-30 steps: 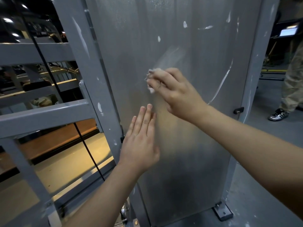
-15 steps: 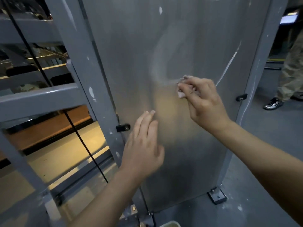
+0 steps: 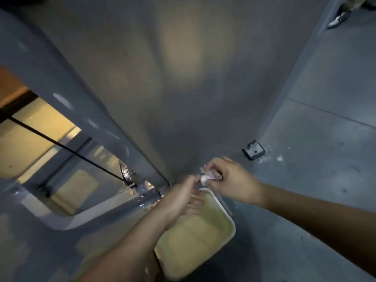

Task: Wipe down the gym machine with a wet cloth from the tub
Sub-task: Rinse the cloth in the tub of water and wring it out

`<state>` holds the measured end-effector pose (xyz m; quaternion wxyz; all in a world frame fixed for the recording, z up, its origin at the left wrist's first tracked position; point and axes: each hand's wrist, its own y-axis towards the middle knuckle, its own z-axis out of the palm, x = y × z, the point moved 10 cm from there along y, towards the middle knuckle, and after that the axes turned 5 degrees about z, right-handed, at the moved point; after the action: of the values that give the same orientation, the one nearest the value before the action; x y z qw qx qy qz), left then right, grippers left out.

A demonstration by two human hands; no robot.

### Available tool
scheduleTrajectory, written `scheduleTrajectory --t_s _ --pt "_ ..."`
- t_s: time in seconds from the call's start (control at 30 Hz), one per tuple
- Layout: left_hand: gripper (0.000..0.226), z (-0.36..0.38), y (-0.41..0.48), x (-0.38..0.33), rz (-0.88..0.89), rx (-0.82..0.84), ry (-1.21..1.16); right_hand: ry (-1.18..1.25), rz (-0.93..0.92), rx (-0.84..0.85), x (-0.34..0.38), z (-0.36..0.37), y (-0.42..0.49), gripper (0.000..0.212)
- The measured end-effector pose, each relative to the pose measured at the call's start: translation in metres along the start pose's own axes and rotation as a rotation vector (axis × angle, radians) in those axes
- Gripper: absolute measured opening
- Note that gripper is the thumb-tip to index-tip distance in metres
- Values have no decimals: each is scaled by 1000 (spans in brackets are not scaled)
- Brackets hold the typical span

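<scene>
Change: half a second back the right hand (image 3: 230, 180) was scrubbing mid-panel and the left hand (image 3: 181, 200) lay flat on the metal. Now both are down at the machine's foot, over the tub (image 3: 232, 226). Likely read: wiping is paused and the cloth (image 3: 207, 177) is going in for a re-wet or a wring. Task looks mid-way, not done.

- Tub: directly under the left hand, nearest the camera. Shallow rectangle with rounded corners, pale plastic by the look, holding cloudy yellowish water.
- Left hand: above the tub's far end, fingers stretched toward the cloth, tips at it. Blurred, so can't tell whether it pinches or only touches.
- Right hand: just beyond and right of the left, fingers clenched round the cloth.
- Cloth: small white wad, soft and crumpled, poking out on the thumb side. It's above the tub's far rim, not in the water.
- Beyond both hands: panel (image 3: 173, 78), flat grey sheet metal, matte with a dull sheen.
- Left of the left hand: grey painted frame post (image 3: 61, 82) with pale chips, and a thin black cable (image 3: 67, 147) running to a small metal pulley (image 3: 125, 173).
- Right of the right hand: dark square foot plate (image 3: 254, 152) on the grey concrete floor (image 3: 325, 139), white flecks around it.
- Far right, well off: another person's shoe (image 3: 338, 19).
</scene>
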<state>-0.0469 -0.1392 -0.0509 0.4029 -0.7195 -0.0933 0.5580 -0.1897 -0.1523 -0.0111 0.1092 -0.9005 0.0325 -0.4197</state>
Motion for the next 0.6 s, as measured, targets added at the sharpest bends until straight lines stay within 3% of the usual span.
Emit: scheduleTrajectory --t_s 0.1,0.17,0.23,0.33,0.5,0.6 --pt "27 22 33 66 -129 36 -119 131 226 285 -53 77 -2 26" --pt "21 31 51 114 -212 26 -239 92 339 366 -87 116 -5 27" --pt "29 36 64 164 -327 -22 -365 -13 388 433 -117 155 -8 29" --pt "31 30 71 221 -426 -143 -448 -108 314 513 -128 196 -13 39" --pt "14 10 98 276 -286 -271 -462 -238 214 604 -158 255 4 28" --pt "21 -14 106 305 -267 -449 -414 -300 241 550 -176 263 21 22"
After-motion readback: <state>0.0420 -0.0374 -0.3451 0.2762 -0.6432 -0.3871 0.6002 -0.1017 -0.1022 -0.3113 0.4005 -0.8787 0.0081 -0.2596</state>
